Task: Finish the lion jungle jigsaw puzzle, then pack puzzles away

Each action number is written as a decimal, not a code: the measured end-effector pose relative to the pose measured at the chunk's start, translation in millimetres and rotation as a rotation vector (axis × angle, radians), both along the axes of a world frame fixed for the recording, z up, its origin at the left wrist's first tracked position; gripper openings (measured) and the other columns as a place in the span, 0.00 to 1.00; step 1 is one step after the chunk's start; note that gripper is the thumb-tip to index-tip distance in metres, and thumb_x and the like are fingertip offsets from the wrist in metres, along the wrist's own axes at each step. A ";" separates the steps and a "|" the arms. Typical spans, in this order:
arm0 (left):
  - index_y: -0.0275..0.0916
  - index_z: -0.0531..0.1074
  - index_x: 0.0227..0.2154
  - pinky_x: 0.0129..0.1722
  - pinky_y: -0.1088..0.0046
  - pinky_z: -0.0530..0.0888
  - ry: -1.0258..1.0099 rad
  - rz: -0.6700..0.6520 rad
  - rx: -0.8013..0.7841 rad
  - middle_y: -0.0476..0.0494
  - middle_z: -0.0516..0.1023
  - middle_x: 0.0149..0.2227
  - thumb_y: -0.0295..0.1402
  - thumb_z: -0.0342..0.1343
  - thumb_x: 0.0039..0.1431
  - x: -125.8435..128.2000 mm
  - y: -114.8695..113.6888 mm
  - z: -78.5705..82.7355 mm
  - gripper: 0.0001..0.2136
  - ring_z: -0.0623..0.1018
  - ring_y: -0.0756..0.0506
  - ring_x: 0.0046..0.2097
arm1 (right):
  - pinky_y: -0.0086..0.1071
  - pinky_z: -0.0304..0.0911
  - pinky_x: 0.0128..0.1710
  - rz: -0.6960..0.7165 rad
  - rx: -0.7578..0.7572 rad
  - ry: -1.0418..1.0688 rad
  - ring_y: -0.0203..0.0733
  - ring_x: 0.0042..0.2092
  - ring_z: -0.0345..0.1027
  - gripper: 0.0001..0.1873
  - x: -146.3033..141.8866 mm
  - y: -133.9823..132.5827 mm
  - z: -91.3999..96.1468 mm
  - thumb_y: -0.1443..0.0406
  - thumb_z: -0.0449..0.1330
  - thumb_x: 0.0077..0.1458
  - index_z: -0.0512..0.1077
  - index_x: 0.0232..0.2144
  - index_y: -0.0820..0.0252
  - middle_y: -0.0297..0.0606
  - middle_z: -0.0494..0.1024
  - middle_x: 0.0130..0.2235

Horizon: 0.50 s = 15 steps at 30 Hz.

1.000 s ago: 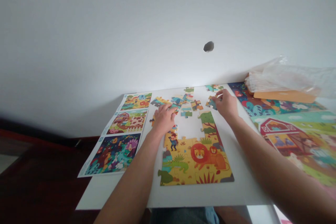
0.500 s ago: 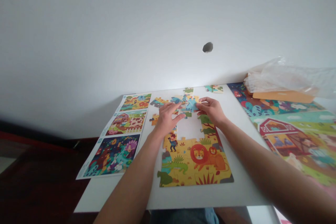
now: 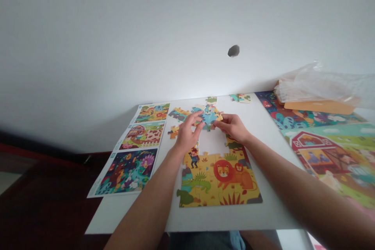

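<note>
Both hands hold a blue and yellow jigsaw piece (image 3: 209, 117) above the far part of the white table. My left hand (image 3: 189, 131) pinches its left side, and my right hand (image 3: 233, 127) grips its lower right edge between thumb and fingers. Nearer to me lies a partly joined jigsaw puzzle (image 3: 218, 183) with lions, a crocodile and a small figure; bare table shows through a gap at its far side. Loose pieces lie around the hands, among them a grey and teal piece (image 3: 179, 114) and an orange spotted piece (image 3: 173, 132).
A sheet of three reference pictures (image 3: 131, 136) lies at the left. At the back sit a green piece (image 3: 211, 100) and several-coloured pieces (image 3: 240, 98). On the right are a finished farm puzzle (image 3: 331, 152), a dark forest puzzle (image 3: 271, 115) and an orange box (image 3: 319, 106) under clear plastic (image 3: 316, 86).
The blue piece has turned and moved slightly left. My left hand has closed onto it, while my right hand has shifted its grip to the lower edge.
</note>
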State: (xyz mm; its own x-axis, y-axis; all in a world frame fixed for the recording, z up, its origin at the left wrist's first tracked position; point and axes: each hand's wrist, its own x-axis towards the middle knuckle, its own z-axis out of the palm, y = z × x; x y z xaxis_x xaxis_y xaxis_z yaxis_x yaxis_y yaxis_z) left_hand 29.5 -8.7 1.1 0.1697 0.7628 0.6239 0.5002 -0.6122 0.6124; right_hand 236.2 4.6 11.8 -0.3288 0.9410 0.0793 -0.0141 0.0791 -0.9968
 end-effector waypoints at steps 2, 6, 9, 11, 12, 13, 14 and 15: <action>0.39 0.69 0.54 0.45 0.70 0.74 -0.009 0.004 -0.002 0.44 0.77 0.38 0.33 0.52 0.64 -0.3 -1.5 1.8 0.16 0.78 0.47 0.41 | 0.28 0.53 0.23 -0.016 0.034 0.016 0.31 0.23 0.58 0.18 0.3 -0.4 0.3 0.51 0.66 0.48 0.73 0.27 0.60 0.31 0.72 0.24; 0.39 0.69 0.56 0.45 0.69 0.73 0.017 -0.009 0.016 0.43 0.77 0.39 0.31 0.49 0.66 -2.3 -1.2 2.4 0.17 0.76 0.46 0.41 | 0.31 0.58 0.31 -0.044 0.124 0.020 0.35 0.29 0.64 0.18 0.9 0.5 -0.7 0.52 0.67 0.48 0.73 0.33 0.60 0.33 0.74 0.30; 0.41 0.70 0.57 0.49 0.66 0.72 0.034 -0.031 0.062 0.40 0.77 0.46 0.31 0.47 0.67 -3.1 0.1 2.3 0.18 0.76 0.45 0.47 | 0.30 0.56 0.29 -0.036 0.187 -0.058 0.33 0.27 0.59 0.22 1.7 0.6 -2.1 0.54 0.67 0.48 0.73 0.42 0.60 0.29 0.69 0.26; 0.42 0.71 0.56 0.51 0.64 0.72 0.049 -0.038 0.085 0.40 0.78 0.47 0.30 0.47 0.67 -2.8 0.7 2.3 0.17 0.76 0.44 0.49 | 0.29 0.55 0.27 -0.014 0.233 -0.102 0.32 0.26 0.56 0.27 2.0 0.1 -3.4 0.56 0.66 0.49 0.70 0.50 0.60 0.27 0.66 0.26; 0.42 0.72 0.54 0.50 0.64 0.72 0.055 -0.039 0.091 0.40 0.78 0.47 0.30 0.46 0.67 -2.5 0.9 2.2 0.16 0.76 0.44 0.49 | 0.29 0.55 0.27 -0.005 0.257 -0.126 0.32 0.26 0.55 0.28 2.1 -0.3 -4.3 0.57 0.65 0.50 0.69 0.53 0.59 0.27 0.66 0.26; 0.43 0.73 0.53 0.49 0.64 0.72 0.060 -0.039 0.094 0.40 0.78 0.46 0.30 0.46 0.68 -2.1 1.0 2.1 0.16 0.76 0.44 0.48 | 0.29 0.55 0.28 -0.005 0.281 -0.153 0.33 0.26 0.55 0.28 2.1 -0.7 -5.2 0.58 0.65 0.51 0.69 0.53 0.59 0.28 0.66 0.27; 0.43 0.74 0.52 0.49 0.65 0.73 0.064 -0.041 0.097 0.41 0.78 0.46 0.30 0.47 0.67 -1.5 1.1 2.0 0.16 0.76 0.44 0.48 | 0.29 0.55 0.28 -0.012 0.305 -0.187 0.33 0.27 0.56 0.26 2.0 -1.0 -6.0 0.58 0.64 0.51 0.70 0.52 0.59 0.28 0.66 0.27; 0.43 0.74 0.52 0.48 0.65 0.73 0.069 -0.042 0.100 0.41 0.79 0.45 0.30 0.47 0.67 -0.9 1.1 1.8 0.15 0.76 0.44 0.47 | 0.29 0.56 0.29 -0.020 0.327 -0.229 0.33 0.27 0.56 0.24 2.0 -1.4 -6.8 0.58 0.64 0.52 0.71 0.50 0.59 0.29 0.66 0.28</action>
State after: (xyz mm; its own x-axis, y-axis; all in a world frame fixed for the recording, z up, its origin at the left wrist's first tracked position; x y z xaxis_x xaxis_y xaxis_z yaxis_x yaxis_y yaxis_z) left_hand 28.6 -7.6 2.9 0.2457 0.6883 0.6825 0.5115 -0.6901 0.5119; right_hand 238.3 3.2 5.0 -0.3547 0.8846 0.3028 0.2106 0.3911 -0.8959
